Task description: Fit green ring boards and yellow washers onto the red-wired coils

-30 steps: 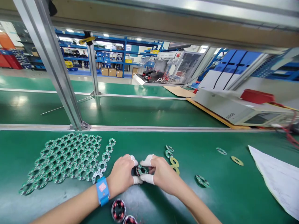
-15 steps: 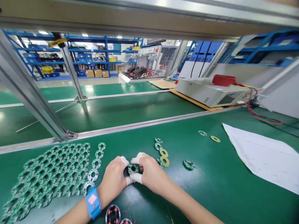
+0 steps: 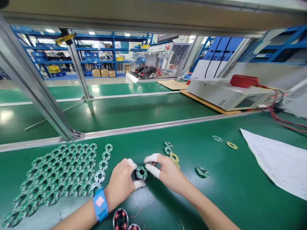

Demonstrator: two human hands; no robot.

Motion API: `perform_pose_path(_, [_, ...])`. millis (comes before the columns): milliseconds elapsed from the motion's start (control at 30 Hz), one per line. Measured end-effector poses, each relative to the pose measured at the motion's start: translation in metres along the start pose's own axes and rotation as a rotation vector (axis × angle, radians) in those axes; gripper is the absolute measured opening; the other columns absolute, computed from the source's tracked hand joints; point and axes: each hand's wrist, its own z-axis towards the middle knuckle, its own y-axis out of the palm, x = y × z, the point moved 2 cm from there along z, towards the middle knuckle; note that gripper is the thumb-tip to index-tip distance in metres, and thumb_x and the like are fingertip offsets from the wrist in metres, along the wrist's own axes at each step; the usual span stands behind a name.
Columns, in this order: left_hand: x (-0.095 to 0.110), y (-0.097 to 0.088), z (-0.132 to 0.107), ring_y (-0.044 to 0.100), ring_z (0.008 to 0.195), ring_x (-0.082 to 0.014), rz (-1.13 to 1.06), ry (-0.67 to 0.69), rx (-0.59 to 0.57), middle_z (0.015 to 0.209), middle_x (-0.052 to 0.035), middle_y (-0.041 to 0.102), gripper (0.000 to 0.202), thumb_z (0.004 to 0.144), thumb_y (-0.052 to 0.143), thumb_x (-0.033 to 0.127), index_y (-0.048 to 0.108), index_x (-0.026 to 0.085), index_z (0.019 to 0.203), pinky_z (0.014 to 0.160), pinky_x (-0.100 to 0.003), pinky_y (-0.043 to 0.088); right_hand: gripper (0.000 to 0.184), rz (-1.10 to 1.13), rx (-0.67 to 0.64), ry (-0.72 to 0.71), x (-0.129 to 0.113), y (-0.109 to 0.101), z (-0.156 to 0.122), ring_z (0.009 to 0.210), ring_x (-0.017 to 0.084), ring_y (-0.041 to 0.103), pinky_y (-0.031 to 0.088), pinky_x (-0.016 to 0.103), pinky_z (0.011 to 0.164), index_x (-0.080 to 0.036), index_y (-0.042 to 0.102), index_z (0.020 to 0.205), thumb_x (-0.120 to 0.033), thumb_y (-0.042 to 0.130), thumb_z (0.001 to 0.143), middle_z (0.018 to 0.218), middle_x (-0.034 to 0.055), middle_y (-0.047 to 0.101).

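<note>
Head view: a small round part topped with a green ring-shaped circuit board (image 3: 141, 172) is held between the two hands near the middle of the green surface (image 3: 227, 191), toward its near edge. The left hand (image 3: 122, 183), with a blue wrist strap (image 3: 100, 204) on its wrist, is closed around the part from the left, its white finger cots (image 3: 139, 184) pressed to the rim. The right hand (image 3: 168, 172) is narrowed to a pinch, its cotted fingertips touching the right side of the part. It cannot be told whether the board is fully seated on the dark body beneath it.

Toward the left edge a large sheet of joined green ring boards (image 3: 57, 172) is spread flat; just behind the right hand a few loose green and yellow rings (image 3: 173, 156) are scattered, and one more green ring (image 3: 201, 171) is lying to the right. Two wound red-and-black coils (image 3: 120, 219) rest at the near edge, between the forearms, and a white paper sheet (image 3: 278, 166) is lying toward the right edge.

As a judgement, the board could be seated crooked if uneven pressure were applied by the two pinches, and the smooth cots could let the small part slip. The coils could be knocked off the near edge by a forearm, and the loose rings nudged by the right wrist.
</note>
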Motion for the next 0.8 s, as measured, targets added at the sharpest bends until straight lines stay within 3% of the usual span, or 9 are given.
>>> perform_pose_path(133, [0.0, 0.001, 0.0, 0.053, 0.085, -0.0227, 0.022, 0.009, 0.016, 0.087, -0.0044, 0.06, 0.037, 0.065, 0.076, 0.044, 0.062, 0.016, 0.085, 0.075, -0.034, 0.042, 0.016, -0.017, 0.047, 0.003, -0.001, 0.002, 0.0, 0.063, 0.017, 0.057, 0.044, 0.029, 0.062, -0.018, 0.064, 0.07, -0.021, 0.051, 0.077, 0.068, 0.0019, 0.063])
perform_pose_path(467, [-0.001, 0.003, 0.001, 0.052, 0.082, -0.0225, 0.061, 0.03, 0.053, 0.084, -0.0039, 0.06, 0.039, 0.063, 0.076, 0.048, 0.061, 0.016, 0.08, 0.072, -0.034, 0.042, 0.014, -0.126, 0.068, 0.022, -0.004, 0.009, -0.001, 0.057, 0.016, 0.05, 0.04, 0.028, 0.056, -0.017, 0.061, 0.063, -0.022, 0.054, 0.074, 0.059, 0.001, 0.057])
perform_pose_path(567, [0.0, 0.002, 0.0, 0.053, 0.083, -0.0229, 0.062, 0.029, 0.043, 0.085, -0.0045, 0.06, 0.039, 0.064, 0.075, 0.048, 0.061, 0.016, 0.081, 0.073, -0.035, 0.042, 0.014, -0.04, -0.006, 0.034, -0.001, 0.007, 0.0, 0.06, 0.016, 0.052, 0.043, 0.028, 0.057, -0.016, 0.066, 0.08, -0.022, 0.055, 0.074, 0.068, 0.0021, 0.058])
perform_pose_path(667, [0.001, 0.001, -0.001, 0.053, 0.082, -0.0227, 0.05, 0.029, 0.036, 0.085, -0.0045, 0.06, 0.036, 0.066, 0.074, 0.046, 0.062, 0.016, 0.082, 0.072, -0.034, 0.043, 0.033, 0.048, -0.122, 0.032, 0.002, 0.007, -0.001, 0.07, 0.017, 0.056, 0.047, 0.027, 0.058, -0.017, 0.064, 0.104, -0.023, 0.06, 0.072, 0.081, 0.0039, 0.058])
perform_pose_path(800, [0.0, 0.005, 0.0, 0.053, 0.083, -0.0235, 0.033, 0.034, 0.042, 0.085, -0.0058, 0.061, 0.032, 0.073, 0.067, 0.046, 0.062, 0.016, 0.084, 0.073, -0.036, 0.043, 0.036, 0.094, -0.189, 0.016, 0.0, 0.013, -0.003, 0.079, 0.018, 0.057, 0.05, 0.025, 0.058, -0.017, 0.063, 0.104, -0.018, 0.061, 0.069, 0.094, 0.0068, 0.057])
